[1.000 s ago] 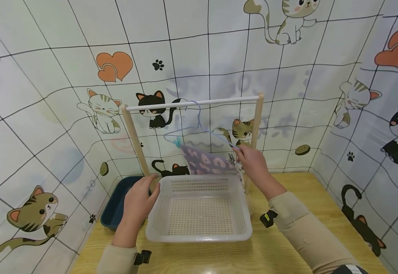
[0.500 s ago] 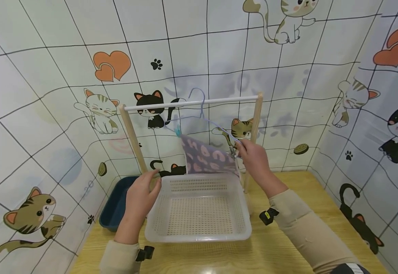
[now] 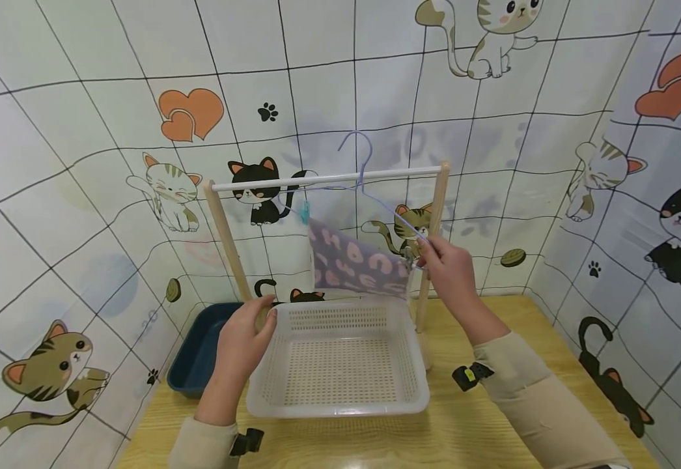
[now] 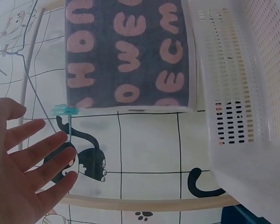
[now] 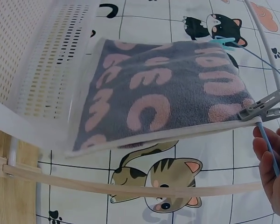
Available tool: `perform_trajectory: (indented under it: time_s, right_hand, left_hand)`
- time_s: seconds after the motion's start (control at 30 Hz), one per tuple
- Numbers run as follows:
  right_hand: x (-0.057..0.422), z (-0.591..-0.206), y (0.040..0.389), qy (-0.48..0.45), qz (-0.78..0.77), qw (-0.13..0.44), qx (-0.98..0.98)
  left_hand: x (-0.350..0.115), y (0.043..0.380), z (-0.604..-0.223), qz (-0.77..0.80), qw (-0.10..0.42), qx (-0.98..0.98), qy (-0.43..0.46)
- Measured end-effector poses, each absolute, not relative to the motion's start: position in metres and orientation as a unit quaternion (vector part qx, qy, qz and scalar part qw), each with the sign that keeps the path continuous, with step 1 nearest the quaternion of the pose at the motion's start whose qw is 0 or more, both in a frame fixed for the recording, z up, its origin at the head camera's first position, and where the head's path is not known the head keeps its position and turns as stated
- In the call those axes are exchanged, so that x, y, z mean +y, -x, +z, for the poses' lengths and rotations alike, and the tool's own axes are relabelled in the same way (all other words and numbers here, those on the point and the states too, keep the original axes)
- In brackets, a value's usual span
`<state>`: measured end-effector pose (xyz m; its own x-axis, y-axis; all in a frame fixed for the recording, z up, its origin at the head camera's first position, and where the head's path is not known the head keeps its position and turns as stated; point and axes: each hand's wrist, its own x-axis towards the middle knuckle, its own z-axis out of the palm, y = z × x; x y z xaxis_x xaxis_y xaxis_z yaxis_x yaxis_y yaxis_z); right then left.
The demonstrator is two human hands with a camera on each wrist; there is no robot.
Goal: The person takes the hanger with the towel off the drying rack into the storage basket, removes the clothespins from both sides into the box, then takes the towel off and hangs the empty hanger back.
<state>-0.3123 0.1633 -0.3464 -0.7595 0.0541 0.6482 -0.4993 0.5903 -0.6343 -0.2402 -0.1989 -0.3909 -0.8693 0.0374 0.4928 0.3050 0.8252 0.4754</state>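
My right hand (image 3: 448,267) pinches the right end of a thin blue-purple clothes hanger (image 3: 389,207). From it hangs a grey-purple towel (image 3: 358,260) with pink letters, held by a teal clip (image 3: 305,212) at the left and a grey clothespin (image 5: 263,106) at the right. The hanger's hook stands above the white rod (image 3: 293,180) of a wooden rack, its neck crossing the rod in the head view. My left hand (image 3: 243,339) holds nothing; its fingers are spread (image 4: 39,151) near the rack's left post and the basket's left rim.
A white perforated basket (image 3: 340,412) stands on the wooden table (image 3: 481,417) in front of the rack. A dark blue tub (image 3: 185,378) sits at its left. The rack's wooden posts (image 3: 227,241) rise behind, before a cat-patterned wall covering.
The right hand has moved right and slightly up with the hanger. The hook has risen from the rod to above it, and the towel has lifted. The left hand has barely moved.
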Motion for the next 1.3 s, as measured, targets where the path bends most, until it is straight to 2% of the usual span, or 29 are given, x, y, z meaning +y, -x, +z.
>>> perform_trajectory:
  time_s: [0.37,0.57,0.9,1.13,1.3]
  right_hand:
    - [0.17,-0.339,0.302,-0.137,0.471,0.316,-0.812]
    - [0.172,-0.343,0.29,-0.136,0.482,0.289,-0.816]
    - [0.171,-0.363,0.275,-0.16,0.487,0.268,-0.816]
    - [0.172,-0.376,0.269,-0.17,0.472,0.268,-0.823]
    - [0.173,-0.384,0.264,-0.162,0.467,0.256,-0.831]
  left_hand:
    - [-0.195,0.237,-0.385,-0.334,0.226,-0.91,0.092]
    - [-0.193,0.233,-0.385,-0.363,0.21,-0.904,0.081]
    - [-0.191,0.234,-0.396,-0.38,0.204,-0.897,0.097]
    - [-0.192,0.238,-0.406,-0.464,0.16,-0.865,0.1]
    - [-0.193,0.239,-0.41,-0.491,0.156,-0.852,0.096]
